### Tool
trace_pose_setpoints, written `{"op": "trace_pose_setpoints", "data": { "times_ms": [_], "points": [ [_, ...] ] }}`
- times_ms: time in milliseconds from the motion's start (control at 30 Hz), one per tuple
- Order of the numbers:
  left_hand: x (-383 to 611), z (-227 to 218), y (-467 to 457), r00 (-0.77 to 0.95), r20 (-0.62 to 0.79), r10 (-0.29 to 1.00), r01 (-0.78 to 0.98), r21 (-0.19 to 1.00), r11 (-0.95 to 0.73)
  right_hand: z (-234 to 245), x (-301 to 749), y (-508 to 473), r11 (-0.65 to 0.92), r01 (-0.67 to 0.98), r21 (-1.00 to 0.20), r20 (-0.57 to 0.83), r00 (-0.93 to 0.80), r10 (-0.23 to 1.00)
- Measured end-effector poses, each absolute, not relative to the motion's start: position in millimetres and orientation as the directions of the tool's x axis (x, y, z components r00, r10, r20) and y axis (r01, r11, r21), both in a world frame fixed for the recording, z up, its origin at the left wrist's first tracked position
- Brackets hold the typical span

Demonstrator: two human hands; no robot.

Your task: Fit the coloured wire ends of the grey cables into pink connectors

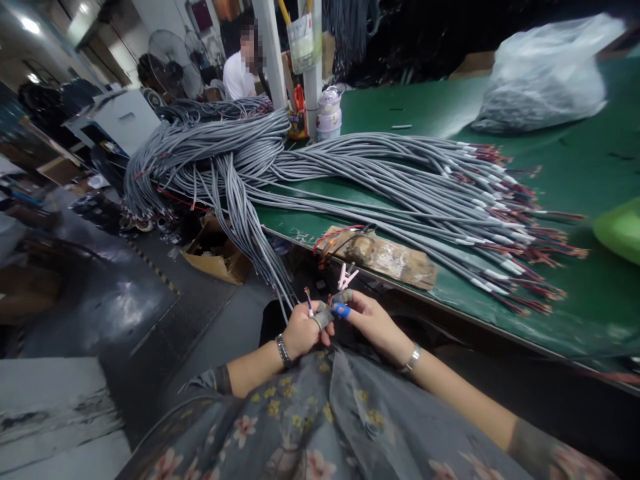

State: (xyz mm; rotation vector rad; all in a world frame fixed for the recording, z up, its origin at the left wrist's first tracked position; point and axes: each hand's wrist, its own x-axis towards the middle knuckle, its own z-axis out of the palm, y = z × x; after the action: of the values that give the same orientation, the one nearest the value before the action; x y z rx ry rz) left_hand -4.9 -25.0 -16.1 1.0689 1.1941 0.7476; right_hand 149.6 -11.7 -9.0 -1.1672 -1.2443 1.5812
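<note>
In front of my lap, my left hand (304,328) is closed around the end of a grey cable, whose thin coloured wires (309,304) stick up beside the thumb. Close against it, my right hand (373,321) pinches with thumb and forefinger at fine copper-tipped wires (329,300); the fingers partly hide them. Blue tape wraps the right thumb, and grey tape covers fingers on both hands. Just beyond the fingers, a pink clip (346,276) sits near a taped cardboard piece (385,257) at the table edge.
Many grey cables (350,163) lie across the green table (580,293), stripped ends to the right. A plastic bag (545,77), a green object (620,230) and a lilac bottle (329,115) stand on it. An open carton (215,252) is on the floor. A person (239,75) sits behind.
</note>
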Motion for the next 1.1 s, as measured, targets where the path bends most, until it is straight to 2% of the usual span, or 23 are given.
{"op": "trace_pose_setpoints", "data": {
  "times_ms": [167, 300, 667, 800, 933, 1000, 1100],
  "points": [
    [-4, -11, -25, 0.297, -0.355, 0.886, 0.136, 0.935, 0.329, -9, 145, -11, -0.219, -0.083, -0.972, -0.192, -0.254, 0.948],
    [-4, -11, -26, 0.272, -0.39, 0.88, 0.138, 0.92, 0.366, -14, 143, -11, -0.253, -0.124, -0.959, -0.223, -0.217, 0.95],
    [-1, -13, -25, 0.194, -0.41, 0.891, -0.015, 0.907, 0.421, -20, 139, -15, -0.37, -0.284, -0.885, -0.328, -0.185, 0.926],
    [-2, -11, -26, 0.217, -0.414, 0.884, 0.039, 0.909, 0.416, -21, 139, -14, -0.383, -0.296, -0.875, -0.35, -0.159, 0.923],
    [-5, -9, -28, 0.274, -0.427, 0.862, 0.133, 0.904, 0.406, -22, 144, -10, -0.383, -0.427, -0.819, -0.376, -0.104, 0.921],
    [-7, -9, -28, 0.285, -0.432, 0.856, 0.145, 0.902, 0.407, -21, 148, -10, -0.408, -0.449, -0.795, -0.391, -0.134, 0.91],
    [-7, -10, -28, 0.283, -0.424, 0.86, 0.134, 0.906, 0.402, -17, 151, -11, -0.47, -0.386, -0.794, -0.407, -0.236, 0.882]
  ]
}}
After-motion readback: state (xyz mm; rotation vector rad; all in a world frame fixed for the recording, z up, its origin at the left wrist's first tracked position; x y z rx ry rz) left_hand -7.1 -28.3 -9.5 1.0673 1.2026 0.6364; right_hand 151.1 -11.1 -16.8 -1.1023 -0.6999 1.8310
